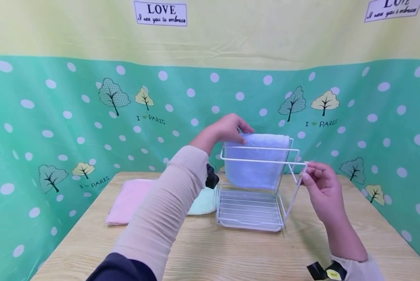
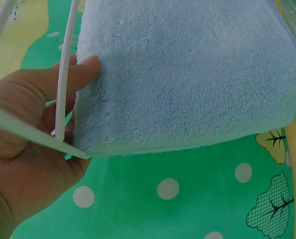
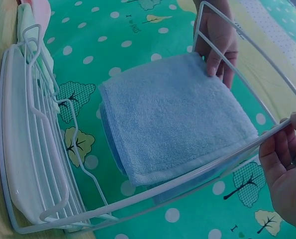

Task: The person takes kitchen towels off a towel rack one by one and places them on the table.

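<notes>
A white wire rack [image 1: 266,161] stands on the table with a slatted bottom shelf over a shallow tray [image 1: 248,225]. Draped over its rear top bar is a folded light-blue towel [image 1: 253,175]. My left hand [image 1: 226,129] pinches the towel's upper left edge; the left wrist view shows the thumb [image 2: 90,67] lying on the fabric. At the rack's upper right front corner, my right hand [image 1: 323,191] grips the white wire between thumb and fingers. From the right wrist view, the towel [image 3: 172,117] hangs in layers, well above the bottom shelf.
Left of the rack lies a mint-green folded cloth [image 1: 203,202], partly behind my left sleeve [image 1: 167,203]. Farther left is a pink folded cloth [image 1: 130,199]. A green and yellow printed curtain [image 1: 210,93] hangs behind the wooden table [image 1: 210,253].
</notes>
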The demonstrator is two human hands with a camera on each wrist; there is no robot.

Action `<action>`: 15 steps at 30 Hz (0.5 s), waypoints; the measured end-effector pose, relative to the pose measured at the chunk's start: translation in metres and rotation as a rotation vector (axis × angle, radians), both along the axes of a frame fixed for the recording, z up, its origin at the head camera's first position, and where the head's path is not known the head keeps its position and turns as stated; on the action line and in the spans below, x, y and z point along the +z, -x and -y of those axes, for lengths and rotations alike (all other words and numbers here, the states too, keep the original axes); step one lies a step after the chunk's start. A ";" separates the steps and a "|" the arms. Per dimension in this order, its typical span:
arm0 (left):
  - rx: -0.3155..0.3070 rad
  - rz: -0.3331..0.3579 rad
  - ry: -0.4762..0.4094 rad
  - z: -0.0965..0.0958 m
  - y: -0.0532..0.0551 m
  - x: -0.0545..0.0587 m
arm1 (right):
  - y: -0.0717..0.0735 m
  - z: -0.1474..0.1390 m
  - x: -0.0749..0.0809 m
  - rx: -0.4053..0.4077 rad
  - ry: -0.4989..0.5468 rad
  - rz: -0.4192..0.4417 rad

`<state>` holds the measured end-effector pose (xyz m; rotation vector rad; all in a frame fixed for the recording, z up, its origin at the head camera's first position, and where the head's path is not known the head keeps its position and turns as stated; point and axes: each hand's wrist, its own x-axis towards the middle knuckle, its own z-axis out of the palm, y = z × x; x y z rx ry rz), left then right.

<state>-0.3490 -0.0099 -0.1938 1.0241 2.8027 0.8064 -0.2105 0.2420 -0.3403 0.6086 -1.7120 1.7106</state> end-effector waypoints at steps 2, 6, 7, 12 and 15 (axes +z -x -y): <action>0.004 0.002 0.006 -0.002 0.001 0.000 | 0.000 0.000 0.001 0.008 -0.002 -0.005; 0.019 0.002 0.022 -0.008 0.001 0.000 | -0.001 0.000 0.001 0.008 -0.002 0.001; 0.021 0.000 0.025 -0.010 0.001 0.000 | -0.002 0.000 0.002 0.004 -0.003 0.003; 0.022 0.026 0.034 -0.014 0.001 -0.001 | -0.003 0.001 0.003 -0.006 -0.003 0.019; 0.017 0.056 0.023 -0.015 0.001 -0.002 | -0.003 0.002 0.004 -0.017 -0.011 0.035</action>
